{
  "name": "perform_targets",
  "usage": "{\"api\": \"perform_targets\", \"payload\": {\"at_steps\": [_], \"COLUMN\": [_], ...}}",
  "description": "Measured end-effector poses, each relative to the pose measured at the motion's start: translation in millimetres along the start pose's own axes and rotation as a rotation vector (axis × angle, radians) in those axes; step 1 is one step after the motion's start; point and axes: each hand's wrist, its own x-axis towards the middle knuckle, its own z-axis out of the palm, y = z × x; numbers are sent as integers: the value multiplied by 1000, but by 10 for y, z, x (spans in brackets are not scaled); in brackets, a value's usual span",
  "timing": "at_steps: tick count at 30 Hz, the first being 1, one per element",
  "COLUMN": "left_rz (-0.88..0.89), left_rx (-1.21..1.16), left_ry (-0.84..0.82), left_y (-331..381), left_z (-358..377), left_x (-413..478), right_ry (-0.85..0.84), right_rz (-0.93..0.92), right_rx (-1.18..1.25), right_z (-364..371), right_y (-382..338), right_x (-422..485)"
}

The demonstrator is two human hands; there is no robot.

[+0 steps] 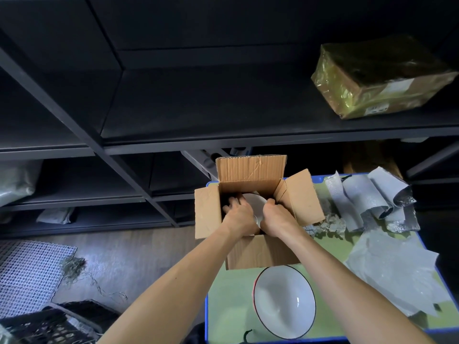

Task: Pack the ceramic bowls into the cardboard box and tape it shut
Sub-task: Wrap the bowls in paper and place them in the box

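An open cardboard box [260, 252] stands on the green table with all its flaps up. Inside it a white ceramic bowl [255, 201] sits tilted. My left hand [239, 214] reaches into the box and holds the bowl's left side, fingers curled on it. My right hand [275, 217] grips the bowl's right rim. Part of the bowl is hidden behind both hands. A second white bowl [284, 301] with a dark rim and red outside rests on the table in front of the box, between my forearms.
Grey foam wrapping sheets [377, 197] and crumpled paper [331, 224] lie right of the box on the blue-edged green table [228, 306]. Dark shelving [198, 108] rises behind, with a taped parcel [377, 78] on it. A wire mesh panel [27, 274] and black crate [49, 326] lie on the floor at left.
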Motion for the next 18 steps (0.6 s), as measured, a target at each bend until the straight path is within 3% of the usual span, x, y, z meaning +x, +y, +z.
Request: {"api": "perform_targets", "payload": {"at_steps": [7,18], "left_rz": [-17,25], "left_rx": [-19,76], "left_ry": [14,15], "left_y": [-16,-11], "left_z": [56,-12], "left_x": [-7,-77], "right_ry": [-33,-2], "right_rz": [80,9], "right_rx": [23,-5], "right_z": [-11,-8], "right_y": [-29,-11], "right_x": [-2,-28]}}
